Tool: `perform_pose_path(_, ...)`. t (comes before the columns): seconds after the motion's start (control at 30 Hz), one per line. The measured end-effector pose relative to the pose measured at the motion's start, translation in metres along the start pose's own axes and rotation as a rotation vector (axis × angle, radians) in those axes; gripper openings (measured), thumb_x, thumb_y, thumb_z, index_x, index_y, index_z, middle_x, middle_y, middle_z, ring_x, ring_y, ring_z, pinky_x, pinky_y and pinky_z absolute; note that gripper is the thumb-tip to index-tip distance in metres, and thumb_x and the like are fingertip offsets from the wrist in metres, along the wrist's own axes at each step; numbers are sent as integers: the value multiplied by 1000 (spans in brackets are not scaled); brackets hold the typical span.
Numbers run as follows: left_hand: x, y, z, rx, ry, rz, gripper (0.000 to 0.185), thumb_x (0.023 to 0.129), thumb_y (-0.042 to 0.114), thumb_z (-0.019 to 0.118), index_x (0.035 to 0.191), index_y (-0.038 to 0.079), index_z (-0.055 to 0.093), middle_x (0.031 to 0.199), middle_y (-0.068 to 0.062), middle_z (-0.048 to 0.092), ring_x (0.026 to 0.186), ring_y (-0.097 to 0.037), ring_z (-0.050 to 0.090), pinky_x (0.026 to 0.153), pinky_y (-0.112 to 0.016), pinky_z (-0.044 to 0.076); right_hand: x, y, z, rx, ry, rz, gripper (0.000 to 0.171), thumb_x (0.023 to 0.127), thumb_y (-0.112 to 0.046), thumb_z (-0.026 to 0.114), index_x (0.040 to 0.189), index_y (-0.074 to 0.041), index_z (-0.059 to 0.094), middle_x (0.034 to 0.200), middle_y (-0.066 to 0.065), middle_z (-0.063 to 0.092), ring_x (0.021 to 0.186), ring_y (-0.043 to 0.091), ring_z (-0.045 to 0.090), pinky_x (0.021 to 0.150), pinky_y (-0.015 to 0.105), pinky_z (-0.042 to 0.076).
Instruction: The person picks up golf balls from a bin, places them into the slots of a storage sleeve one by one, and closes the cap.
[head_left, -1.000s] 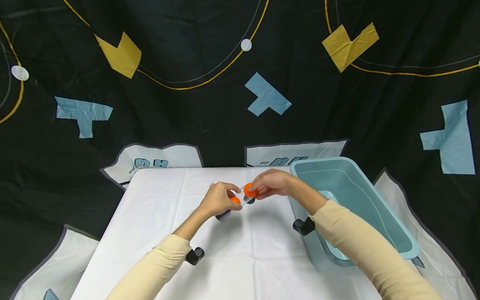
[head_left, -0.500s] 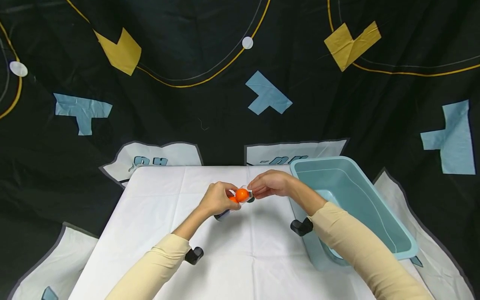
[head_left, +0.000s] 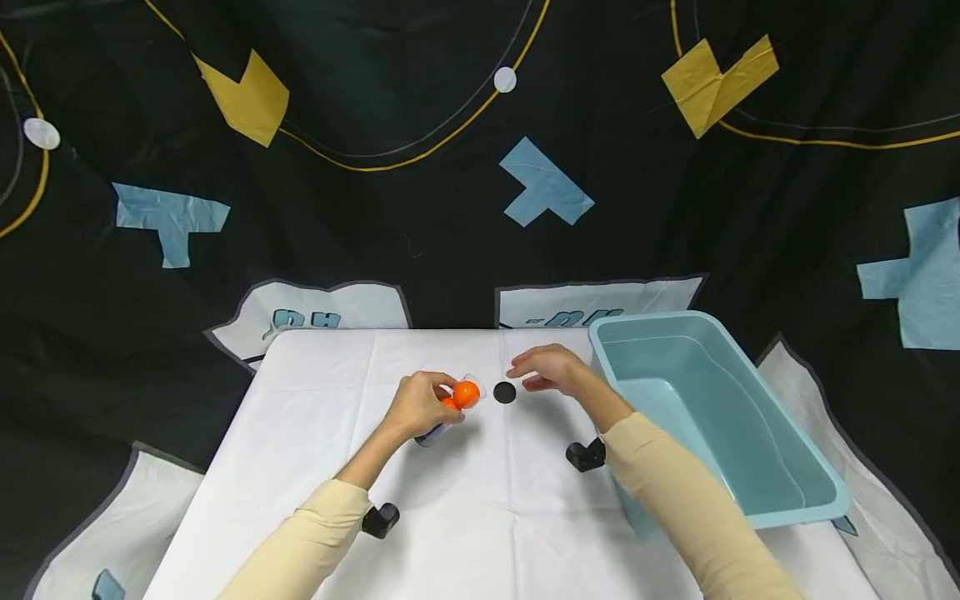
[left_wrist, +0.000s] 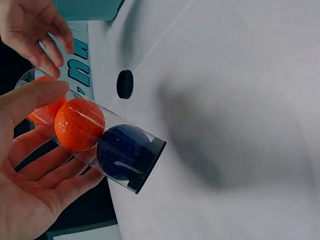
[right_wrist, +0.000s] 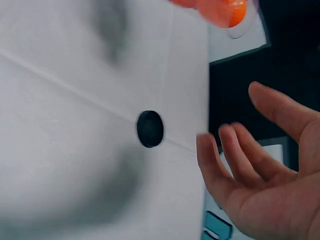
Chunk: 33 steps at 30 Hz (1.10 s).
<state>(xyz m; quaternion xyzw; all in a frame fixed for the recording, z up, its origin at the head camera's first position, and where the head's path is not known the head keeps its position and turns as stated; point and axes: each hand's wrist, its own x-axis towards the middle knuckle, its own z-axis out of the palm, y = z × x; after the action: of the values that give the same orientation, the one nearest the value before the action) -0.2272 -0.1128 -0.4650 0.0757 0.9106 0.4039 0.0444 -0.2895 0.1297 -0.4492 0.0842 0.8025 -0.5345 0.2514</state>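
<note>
The left hand (head_left: 423, 407) is holding one clear tube (left_wrist: 111, 120) tilted above the white table (head_left: 480, 517), its thumb and fingers bending around the tube's sides. The right hand (head_left: 551, 367) is hovering nearby, fingers apart and loosely bent, gripping nothing. Two orange balls (left_wrist: 80, 124) and one dark blue ball (left_wrist: 122, 151) are sitting inside the tube; one black disc (head_left: 505, 392) is lying between the hands, and one teal tub (head_left: 697, 417) is standing beside the right arm.
</note>
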Motion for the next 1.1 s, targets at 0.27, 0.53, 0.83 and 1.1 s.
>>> perform_pose_path(0.27,-1,-9,7,-7,10,-13,35,65,10,91,97,10,78,81,-5,76,74,-17,67,66,-30,54,24,36,19,-215,283,-65,47,81,-22,81,121,-1,70,115,16,72,98,29,67,84,34,54)
perform_pose_path(0.53,1,-8,7,-20,-15,-25,37,67,12,91,102,9,77,84,-6,76,76,-18,67,66,-30,55,39,65,51,-187,401,-74,52,79,-22,82,124,1,68,124,19,71,121,39,55,99,46,48)
perform_pose_path(0.83,2,-10,3,4,17,-17,39,65,12,92,101,9,78,83,-7,76,74,-18,68,66,-31,54,48,78,72,-142,484,-145,53,75,-19,86,121,1,68,116,19,68,112,36,57,99,47,45)
perform_pose_path(1.1,0,-11,3,2,10,-28,38,65,13,92,101,9,78,84,-7,76,75,-18,68,66,-31,55,49,86,75,-198,500,-208,50,73,-12,84,119,1,70,114,19,68,107,35,59,98,48,45)
